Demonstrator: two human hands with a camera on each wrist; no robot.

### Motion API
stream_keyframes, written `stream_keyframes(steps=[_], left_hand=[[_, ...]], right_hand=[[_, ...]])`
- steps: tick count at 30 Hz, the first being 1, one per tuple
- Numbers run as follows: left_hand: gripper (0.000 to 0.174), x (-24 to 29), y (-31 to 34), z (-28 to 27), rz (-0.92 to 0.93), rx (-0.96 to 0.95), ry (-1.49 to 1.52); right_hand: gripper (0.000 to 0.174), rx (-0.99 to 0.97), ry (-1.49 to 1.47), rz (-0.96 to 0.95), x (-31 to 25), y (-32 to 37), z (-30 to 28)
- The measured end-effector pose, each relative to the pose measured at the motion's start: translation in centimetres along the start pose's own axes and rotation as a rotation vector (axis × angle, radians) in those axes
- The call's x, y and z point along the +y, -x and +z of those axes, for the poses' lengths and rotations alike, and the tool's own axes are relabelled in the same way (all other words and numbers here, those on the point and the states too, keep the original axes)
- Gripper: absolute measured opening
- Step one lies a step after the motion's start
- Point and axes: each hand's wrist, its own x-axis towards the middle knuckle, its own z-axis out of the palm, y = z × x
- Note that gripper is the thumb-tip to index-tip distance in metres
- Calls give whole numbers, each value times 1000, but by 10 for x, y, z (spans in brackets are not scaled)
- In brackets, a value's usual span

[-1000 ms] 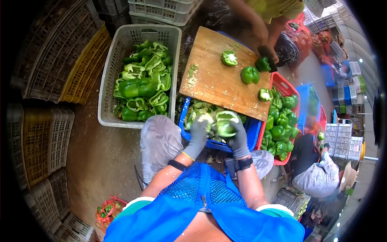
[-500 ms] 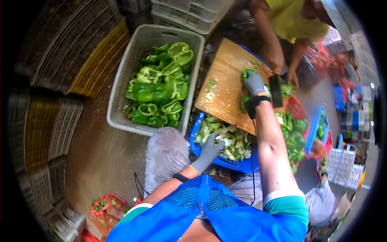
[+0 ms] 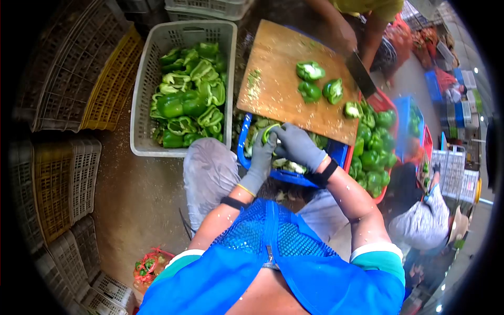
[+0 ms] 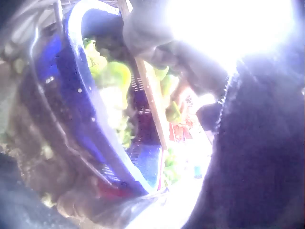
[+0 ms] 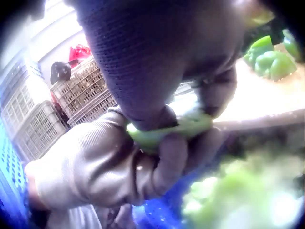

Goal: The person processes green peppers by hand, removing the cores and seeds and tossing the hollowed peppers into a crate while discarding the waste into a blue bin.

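Observation:
Over the blue basket [image 3: 339, 152], my gloved left hand [image 3: 261, 160] holds a piece of green bell pepper [image 3: 269, 133] with its fingers curled under it. My gloved right hand [image 3: 300, 147] meets it there. Seen from the right wrist, the right hand's fingers dig into the hollow of the pepper piece [image 5: 155, 137], beside a pale inner part [image 5: 187, 105]. Pale pepper scraps [image 3: 289, 167] lie in the basket below. Just beyond the hands, the wooden cutting board [image 3: 286, 68] carries several cut peppers [image 3: 310, 92]. Glare washes out much of the left wrist view.
A grey crate [image 3: 137, 105] of hollowed pepper halves [image 3: 181, 105] stands at the left. At the right, a red crate [image 3: 388, 94] holds whole peppers [image 3: 374, 152]. Across the board, another person's hand [image 3: 344, 39] holds a cleaver [image 3: 361, 73]. Stacked crates [image 3: 68, 178] line the left side.
My right hand reached to a pepper on the board, then came back to my left hand over the basket. Both now work on a pepper piece. The other person's cleaver moved off the peppers.

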Motion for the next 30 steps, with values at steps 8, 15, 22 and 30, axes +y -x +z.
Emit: stream_keyframes(steps=[8, 15, 22, 30], left_hand=[[35, 33, 11, 11, -120, 54, 150], [71, 82, 7, -42, 84, -155, 813], [48, 2, 11, -51, 93, -92, -687], [38, -4, 24, -9, -104, -45, -535]], right_hand=[[19, 657, -899, 799, 76, 65, 76], [54, 7, -179, 550, 37, 66, 65], [61, 194, -615, 553, 12, 45, 120], [43, 382, -187, 516, -31, 57, 56]])
